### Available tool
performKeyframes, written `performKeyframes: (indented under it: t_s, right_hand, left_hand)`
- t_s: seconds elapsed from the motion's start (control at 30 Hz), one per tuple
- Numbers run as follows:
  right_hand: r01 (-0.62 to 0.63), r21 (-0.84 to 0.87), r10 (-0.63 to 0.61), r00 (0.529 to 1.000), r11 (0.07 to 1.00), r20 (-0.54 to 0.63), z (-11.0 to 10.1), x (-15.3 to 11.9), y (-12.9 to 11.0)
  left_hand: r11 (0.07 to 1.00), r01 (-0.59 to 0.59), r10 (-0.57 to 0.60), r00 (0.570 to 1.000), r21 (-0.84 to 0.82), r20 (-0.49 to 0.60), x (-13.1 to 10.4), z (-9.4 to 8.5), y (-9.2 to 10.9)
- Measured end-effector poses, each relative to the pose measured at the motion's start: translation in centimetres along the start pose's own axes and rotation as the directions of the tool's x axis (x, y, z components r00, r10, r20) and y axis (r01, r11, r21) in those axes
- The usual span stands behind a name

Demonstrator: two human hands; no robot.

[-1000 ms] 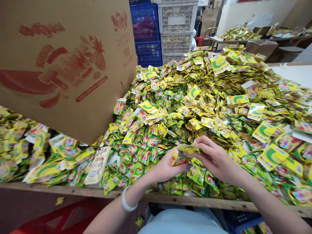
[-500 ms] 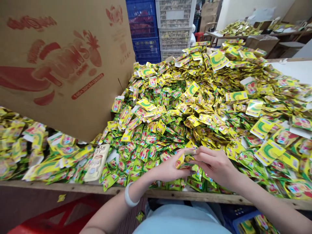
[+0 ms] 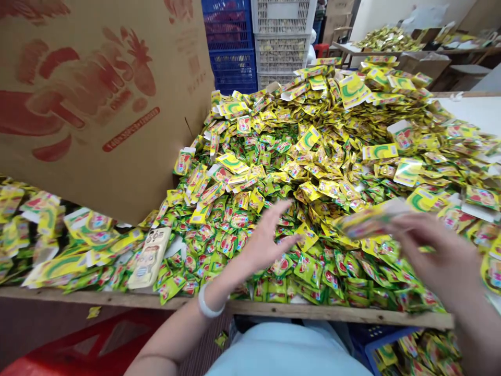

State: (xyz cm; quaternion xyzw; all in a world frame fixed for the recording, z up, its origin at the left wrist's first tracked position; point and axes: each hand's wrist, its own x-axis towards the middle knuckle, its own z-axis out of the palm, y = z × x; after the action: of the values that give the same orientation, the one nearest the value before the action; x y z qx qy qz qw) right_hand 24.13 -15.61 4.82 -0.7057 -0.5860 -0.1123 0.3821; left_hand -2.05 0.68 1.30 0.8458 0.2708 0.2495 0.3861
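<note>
My left hand [image 3: 261, 245] hovers over the green candy packets [image 3: 230, 243] near the front of the table, thumb and fingers apart, holding nothing. Farther right, my right hand [image 3: 434, 250], smeared by motion, pinches a small yellow carton [image 3: 370, 219] with a white end. The carton is blurred and tilted above the heap. Yellow packets [image 3: 313, 190] and green ones lie loosely mixed beneath both hands. Several flat yellow cartons [image 3: 425, 200] with green print rest on the pile at the right.
A large brown cardboard box [image 3: 129, 177] stands at the left. A phone in a cream case [image 3: 151, 258] lies near the wooden table edge [image 3: 274, 309]. Below are a blue crate of packets [image 3: 376, 351] and a red stool [image 3: 90, 339]. Stacked crates [image 3: 284, 55] stand behind.
My hands have parted. The right has swung right with the yellow carton, while the left has let go, spread its fingers and shifted slightly left. The view has also shifted a little.
</note>
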Motion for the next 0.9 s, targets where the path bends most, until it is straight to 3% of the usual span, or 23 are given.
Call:
performKeyframes:
  t_s: [0.07,0.1,0.17,0.27,0.37,0.5,0.6,0.7,0.77,0.8,0.83,0.9]
  right_hand:
    - [-0.181,-0.406,0.130,0.980,0.896,-0.150,-1.9,0.7,2.0]
    - [-0.218,-0.505,0.153,0.974,0.835,-0.167,-2.1,0.9,2.5]
    - [-0.144,-0.476,0.124,0.990,0.868,-0.073,-1.0,0.8,2.2]
    - [0.096,-0.214,-0.059,0.983,0.972,0.175,3.4,0.1,-0.2]
    - [0.218,-0.092,-0.162,0.898,0.972,0.410,7.1,-1.5,-3.1]
    - [0.285,-0.009,-0.217,0.748,0.958,0.627,8.4,-4.2,-5.4]
    - [0.267,0.011,-0.212,0.740,0.964,0.638,8.0,-5.7,-5.1]
    - [0.076,0.189,-0.169,0.817,0.979,0.551,7.5,-6.2,-3.8]
    - [-0.157,0.307,-0.011,0.876,0.939,0.482,7.1,-6.3,-3.1]
    - [-0.302,0.355,0.113,0.878,0.885,0.465,6.9,-6.3,-2.8]
    - [-0.447,0.397,0.241,0.849,0.802,0.469,6.7,-6.4,-2.6]
    - [-0.655,0.449,0.411,0.744,0.608,0.527,6.4,-6.4,-2.3]
  left_hand:
    - [0.953,0.061,0.013,0.970,0.295,-0.242,1.4,-1.7,-2.4]
    - [0.914,0.112,0.003,0.959,0.389,-0.284,2.0,-2.4,-3.7]
    - [0.847,0.162,-0.019,0.961,0.506,-0.275,2.8,-3.0,-6.1]
    - [0.809,0.129,-0.002,0.976,0.574,-0.217,2.7,-3.1,-7.9]
    - [0.811,0.092,0.061,0.969,0.577,-0.240,1.6,-3.2,-7.5]
    - [0.837,-0.081,0.235,0.946,0.541,-0.223,-0.2,-3.0,-4.9]
    - [0.866,-0.252,0.297,0.954,0.433,-0.039,-0.4,-1.3,-2.9]
    - [0.888,-0.251,0.209,0.967,0.386,0.147,0.8,1.5,-1.7]
    - [0.877,-0.193,0.101,0.969,0.440,0.224,1.8,3.3,-1.4]
    - [0.868,-0.169,0.057,0.968,0.466,0.244,2.3,4.1,-1.4]
    - [0.866,-0.149,0.027,0.967,0.477,0.252,2.7,4.6,-1.3]
    - [0.893,-0.105,-0.003,0.971,0.438,0.239,3.3,5.2,-1.3]
